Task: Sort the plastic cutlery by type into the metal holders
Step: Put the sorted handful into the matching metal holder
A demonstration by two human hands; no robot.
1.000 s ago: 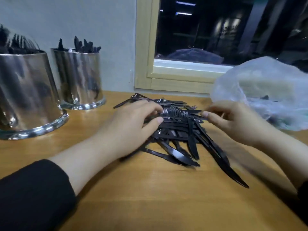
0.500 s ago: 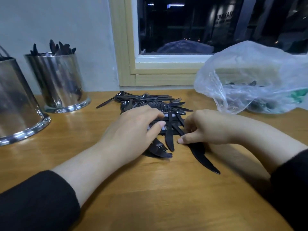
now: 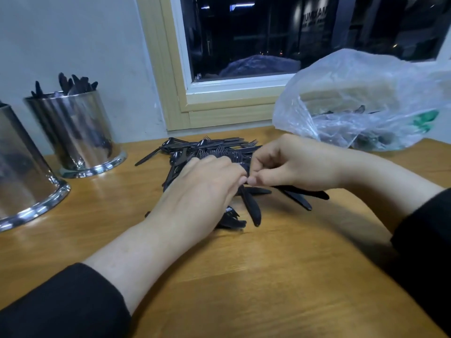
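Two hands work a pile of black plastic cutlery on a wooden desk point(image 3: 244, 276).

A clear plastic bag point(image 3: 361, 98) sits at the desk's far right under the window point(image 3: 280, 37), with a few dark pieces inside it. Two shiny metal holders stand at the left: the near holder point(image 3: 22, 172) is cut off by the frame edge, and the far holder point(image 3: 73, 130) has black cutlery tips sticking out of its top. The pile point(image 3: 210, 150) of forks, spoons and knives lies mid-desk, well apart from both holders. The left hand point(image 3: 200, 193) lies over the pile, fingers curled down onto the pieces. The right hand point(image 3: 292, 164) meets it just beside, thumb and fingers pinching black knives point(image 3: 253, 208) whose blades fan out toward the viewer below both hands.
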